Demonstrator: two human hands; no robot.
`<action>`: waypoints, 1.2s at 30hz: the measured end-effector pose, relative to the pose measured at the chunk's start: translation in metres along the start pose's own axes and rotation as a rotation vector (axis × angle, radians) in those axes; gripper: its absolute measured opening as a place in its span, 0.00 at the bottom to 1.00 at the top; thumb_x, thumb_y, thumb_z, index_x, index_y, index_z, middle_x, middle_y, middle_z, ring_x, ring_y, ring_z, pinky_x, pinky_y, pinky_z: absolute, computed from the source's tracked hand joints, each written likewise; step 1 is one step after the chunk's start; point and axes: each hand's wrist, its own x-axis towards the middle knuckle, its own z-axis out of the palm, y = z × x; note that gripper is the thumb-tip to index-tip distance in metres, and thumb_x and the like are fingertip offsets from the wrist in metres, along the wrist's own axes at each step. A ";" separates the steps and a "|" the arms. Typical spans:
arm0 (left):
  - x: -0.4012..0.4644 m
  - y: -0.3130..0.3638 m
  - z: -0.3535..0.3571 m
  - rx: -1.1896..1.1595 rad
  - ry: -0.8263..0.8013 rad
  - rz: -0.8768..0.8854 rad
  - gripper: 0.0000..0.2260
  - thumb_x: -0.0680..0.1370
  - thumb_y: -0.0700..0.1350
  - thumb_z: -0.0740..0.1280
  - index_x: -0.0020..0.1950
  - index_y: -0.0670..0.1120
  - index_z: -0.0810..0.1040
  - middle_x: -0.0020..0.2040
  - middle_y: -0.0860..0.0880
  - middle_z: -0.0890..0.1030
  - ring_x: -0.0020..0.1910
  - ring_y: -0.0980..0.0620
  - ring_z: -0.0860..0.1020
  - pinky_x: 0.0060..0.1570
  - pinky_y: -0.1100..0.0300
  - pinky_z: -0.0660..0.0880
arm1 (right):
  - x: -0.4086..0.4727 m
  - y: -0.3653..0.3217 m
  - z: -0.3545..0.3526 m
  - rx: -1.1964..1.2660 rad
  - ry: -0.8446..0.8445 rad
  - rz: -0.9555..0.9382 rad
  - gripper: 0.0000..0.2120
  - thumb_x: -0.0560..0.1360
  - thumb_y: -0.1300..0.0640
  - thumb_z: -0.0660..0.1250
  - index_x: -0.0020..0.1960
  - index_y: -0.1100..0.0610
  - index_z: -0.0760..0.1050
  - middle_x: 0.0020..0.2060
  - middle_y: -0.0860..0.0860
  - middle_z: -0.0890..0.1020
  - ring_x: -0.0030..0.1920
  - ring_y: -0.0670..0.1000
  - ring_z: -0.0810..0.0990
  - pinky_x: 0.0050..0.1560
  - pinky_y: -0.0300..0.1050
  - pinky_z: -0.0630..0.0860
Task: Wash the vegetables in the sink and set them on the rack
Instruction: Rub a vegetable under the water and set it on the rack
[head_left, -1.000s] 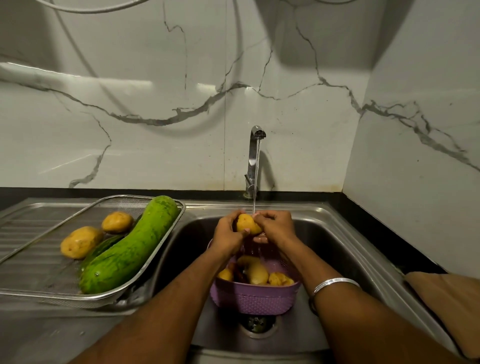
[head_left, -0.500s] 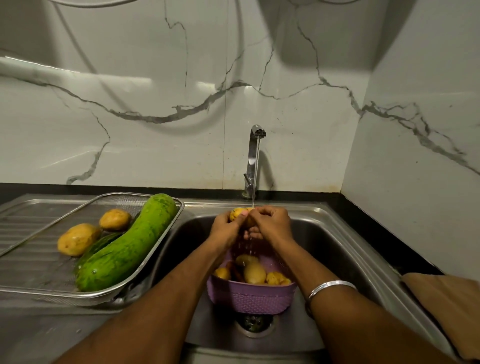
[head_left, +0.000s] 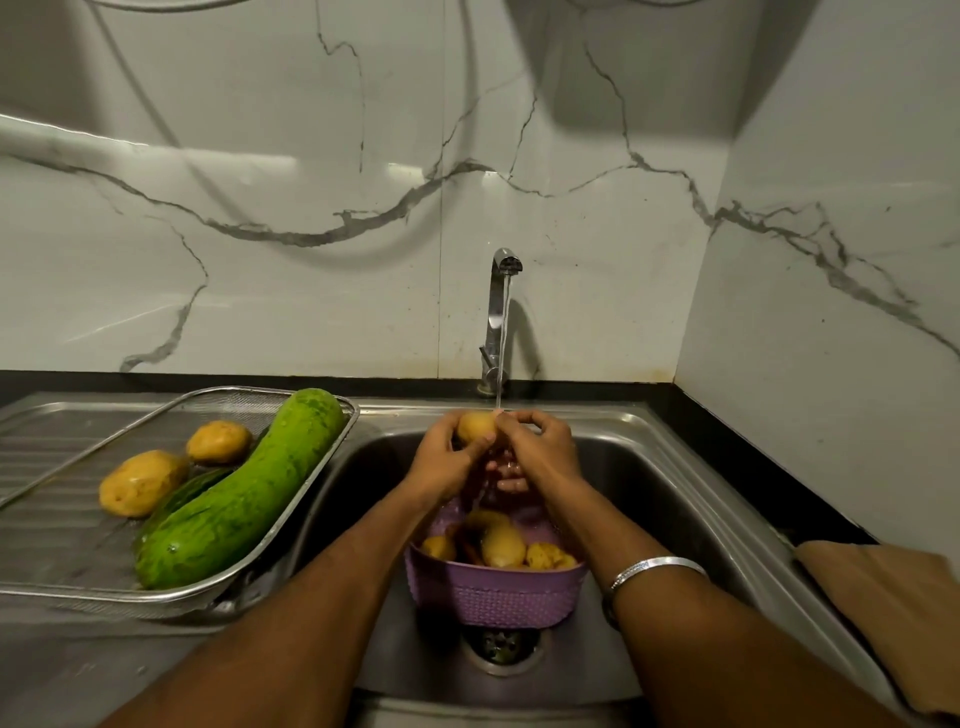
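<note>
Head view of a steel sink (head_left: 649, 483) with running water. A thin stream falls from the tap (head_left: 500, 312) onto a yellow potato (head_left: 475, 427) held above the basin, near its back rim. The left hand (head_left: 441, 462) grips the potato from the left and below, fingers curled round it; the right hand (head_left: 540, 452) meets it from the right, fingertips curled and pinching its upper edge where the water lands. Below the hands a purple basket (head_left: 498, 595) stands on the sink floor, just behind the drain (head_left: 503, 644), and holds several more potatoes (head_left: 501, 545); something darker lies among them, but what it is cannot be told. A silver bangle (head_left: 655, 569) circles the right wrist. To the left, on the ribbed draining board (head_left: 47, 447), a wire mesh rack (head_left: 311, 499) carries the washed items: a large green gourd (head_left: 244, 493) lying diagonally, its far end resting against the rack's rim nearest the sink; a darker green vegetable (head_left: 182, 496) partly hidden beside it; and two potatoes, one nearer (head_left: 140, 482) and one farther (head_left: 218, 441), close together to the gourd's left. A brown cloth (head_left: 893, 608) lies on the counter at the right edge. White veined marble (head_left: 311, 208) covers the walls behind.
</note>
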 end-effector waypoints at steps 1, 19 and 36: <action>0.000 0.000 0.000 -0.013 -0.017 -0.004 0.17 0.79 0.46 0.70 0.68 0.48 0.74 0.59 0.47 0.80 0.58 0.50 0.80 0.61 0.49 0.79 | -0.001 -0.001 0.001 -0.044 0.001 -0.023 0.13 0.78 0.43 0.69 0.58 0.49 0.80 0.49 0.56 0.85 0.44 0.57 0.87 0.37 0.49 0.84; -0.001 -0.007 0.004 0.087 -0.108 0.068 0.16 0.80 0.37 0.68 0.65 0.50 0.71 0.57 0.50 0.78 0.58 0.52 0.78 0.60 0.57 0.78 | -0.006 -0.007 -0.002 0.060 0.016 0.162 0.09 0.76 0.47 0.73 0.45 0.53 0.80 0.40 0.59 0.85 0.36 0.56 0.84 0.32 0.46 0.84; 0.004 -0.010 0.006 0.122 -0.057 -0.013 0.10 0.81 0.45 0.67 0.61 0.47 0.76 0.56 0.46 0.82 0.56 0.49 0.81 0.61 0.46 0.78 | -0.001 0.003 0.001 -0.166 0.034 -0.010 0.18 0.79 0.43 0.68 0.49 0.58 0.83 0.38 0.57 0.86 0.32 0.54 0.86 0.32 0.46 0.84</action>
